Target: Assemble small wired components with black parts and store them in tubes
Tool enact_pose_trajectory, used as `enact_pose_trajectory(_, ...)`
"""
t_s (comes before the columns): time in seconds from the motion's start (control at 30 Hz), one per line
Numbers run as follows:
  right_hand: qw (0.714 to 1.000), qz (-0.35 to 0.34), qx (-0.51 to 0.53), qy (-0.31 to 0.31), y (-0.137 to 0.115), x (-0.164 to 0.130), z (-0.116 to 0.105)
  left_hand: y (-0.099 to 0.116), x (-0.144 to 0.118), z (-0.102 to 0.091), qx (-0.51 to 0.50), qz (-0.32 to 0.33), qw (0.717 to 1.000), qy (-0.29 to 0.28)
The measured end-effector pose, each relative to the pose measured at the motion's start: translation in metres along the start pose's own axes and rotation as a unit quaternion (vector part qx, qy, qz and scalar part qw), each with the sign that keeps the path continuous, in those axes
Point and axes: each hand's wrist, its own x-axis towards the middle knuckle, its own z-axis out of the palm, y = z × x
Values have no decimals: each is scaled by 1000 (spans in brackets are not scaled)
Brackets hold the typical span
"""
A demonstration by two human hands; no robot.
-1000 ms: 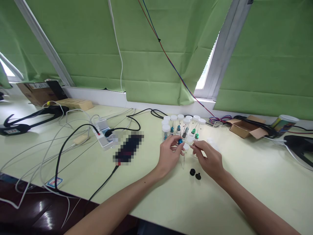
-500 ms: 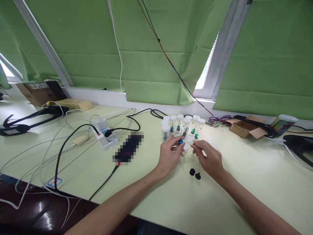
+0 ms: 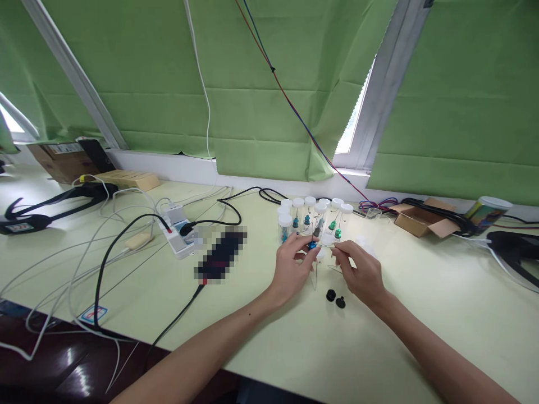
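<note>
One head-worn view looks forward and down across the bench (image 3: 126, 280) from its near edge, facing the green-blinded window (image 3: 261, 101) along the far edge; hands appear close, mid-bench

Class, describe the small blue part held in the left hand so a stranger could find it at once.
Start at the cluster of white-capped clear vials in the middle of the pale green table. Just in front, the left hand pinches a small blue part at its fingertips. Unlike the two black knobs lying loose nearby, it is blue and off the table.
</note>
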Motion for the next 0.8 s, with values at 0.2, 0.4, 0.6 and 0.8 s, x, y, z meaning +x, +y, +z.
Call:
enact_pose_trajectory(0.2,1000,23,6,-9,0,-1,0,0,1,1,-9,0,1000,8)
enact_pose_trajectory(0.4,998,61,19,-20,0,-1,0,-2,1,2,-29,15,999,11)
enact_pose_trajectory(0.6,996,79,27,-29,2,-2,0,-4,3,1,-37,18,999,5)
enact_pose_trajectory(0.8,982,156,87,-63,-2,-1,-3,-3,3,0,-44,22,999,-4)
